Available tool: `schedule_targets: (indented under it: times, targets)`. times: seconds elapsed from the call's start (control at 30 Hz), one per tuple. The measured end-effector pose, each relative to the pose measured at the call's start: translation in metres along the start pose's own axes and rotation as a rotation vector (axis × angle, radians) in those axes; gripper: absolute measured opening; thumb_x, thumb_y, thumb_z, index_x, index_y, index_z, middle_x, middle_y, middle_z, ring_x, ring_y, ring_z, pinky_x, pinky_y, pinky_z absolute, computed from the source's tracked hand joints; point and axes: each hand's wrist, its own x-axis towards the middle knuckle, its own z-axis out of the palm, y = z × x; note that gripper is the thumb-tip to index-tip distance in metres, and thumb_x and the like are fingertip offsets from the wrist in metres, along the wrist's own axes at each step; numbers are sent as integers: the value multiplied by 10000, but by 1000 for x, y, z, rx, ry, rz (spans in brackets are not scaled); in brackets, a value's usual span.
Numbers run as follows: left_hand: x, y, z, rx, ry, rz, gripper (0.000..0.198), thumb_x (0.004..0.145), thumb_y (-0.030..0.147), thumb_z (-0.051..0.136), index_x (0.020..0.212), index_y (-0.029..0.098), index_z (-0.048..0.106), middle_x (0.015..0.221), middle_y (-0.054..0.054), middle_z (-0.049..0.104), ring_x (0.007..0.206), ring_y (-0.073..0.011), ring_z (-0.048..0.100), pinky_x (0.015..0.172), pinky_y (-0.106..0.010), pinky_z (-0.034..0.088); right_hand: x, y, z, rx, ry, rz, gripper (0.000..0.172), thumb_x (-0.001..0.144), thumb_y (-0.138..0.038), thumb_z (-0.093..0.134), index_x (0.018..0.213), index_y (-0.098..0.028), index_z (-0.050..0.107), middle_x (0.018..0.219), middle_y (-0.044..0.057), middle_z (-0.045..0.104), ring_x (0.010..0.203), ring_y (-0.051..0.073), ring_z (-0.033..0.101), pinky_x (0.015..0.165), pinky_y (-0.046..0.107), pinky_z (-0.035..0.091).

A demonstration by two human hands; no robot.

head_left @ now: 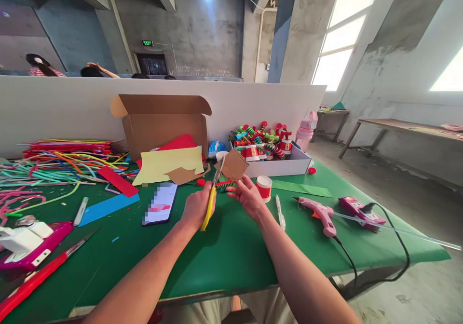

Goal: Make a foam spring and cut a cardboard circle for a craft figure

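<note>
My left hand [196,205] is wrapped round yellow-handled scissors [208,213], whose blades point up and away from me. Between the fingers and thumb of my right hand [250,196] is a small brown cardboard piece [235,165]. The blades are at the cardboard's left edge; whether they are cutting into it I cannot tell. Just right of my right hand stands a red and white paper cup [264,188]. A green and black coil [225,186] lies behind my hands, and a white pen [280,212] rests to the right.
A pink glue gun [318,213] and a power strip [361,212] with a cord lie right. Behind is a white box [278,168] of colourful figures. Left are a phone [160,203], a blue strip [108,209], pipe cleaners [68,150] and a red-handled tool [39,276].
</note>
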Motion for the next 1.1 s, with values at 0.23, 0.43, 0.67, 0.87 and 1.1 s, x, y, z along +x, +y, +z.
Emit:
schedule_targets:
  times: [0.23, 0.43, 0.67, 0.87, 1.1]
  targets:
    - [-7, 10, -1, 79, -75, 196, 264, 912, 173, 382, 1158, 157, 478, 879, -117, 729, 827, -267, 713, 678, -316, 488, 7, 8, -5, 37, 246, -42, 453, 540, -394, 877, 879, -215, 637, 779, 4, 705, 598, 135, 638, 538, 253, 536]
    - [-7, 7, -2, 115, -25, 244, 246, 919, 131, 366, 1126, 141, 498, 887, -117, 723, 821, -250, 700, 755, -346, 478, 4, 0, -3, -30, 266, -47, 468, 483, -384, 886, 852, -203, 664, 791, 16, 716, 566, 125, 605, 486, 240, 499]
    - [-6, 6, 5, 66, 10, 191, 284, 890, 148, 421, 1168, 157, 477, 969, -102, 727, 878, -250, 695, 735, -327, 475, -1, -2, 4, -71, 230, 5, 485, 432, -395, 896, 823, -196, 687, 763, 11, 710, 629, 136, 612, 554, 243, 516]
    - [-7, 8, 0, 137, 32, 207, 290, 917, 150, 365, 1171, 122, 500, 887, -114, 729, 844, -284, 697, 740, -384, 458, 0, -4, -2, -124, 215, 0, 475, 447, -401, 886, 818, -181, 687, 777, 26, 713, 665, 152, 616, 587, 261, 510]
    - [-8, 6, -4, 186, 41, 214, 290, 929, 138, 318, 1129, 117, 527, 844, -124, 721, 823, -285, 694, 728, -383, 440, 1, -3, -4, -159, 200, -9, 467, 458, -399, 880, 822, -180, 684, 779, 23, 704, 675, 150, 610, 572, 256, 503]
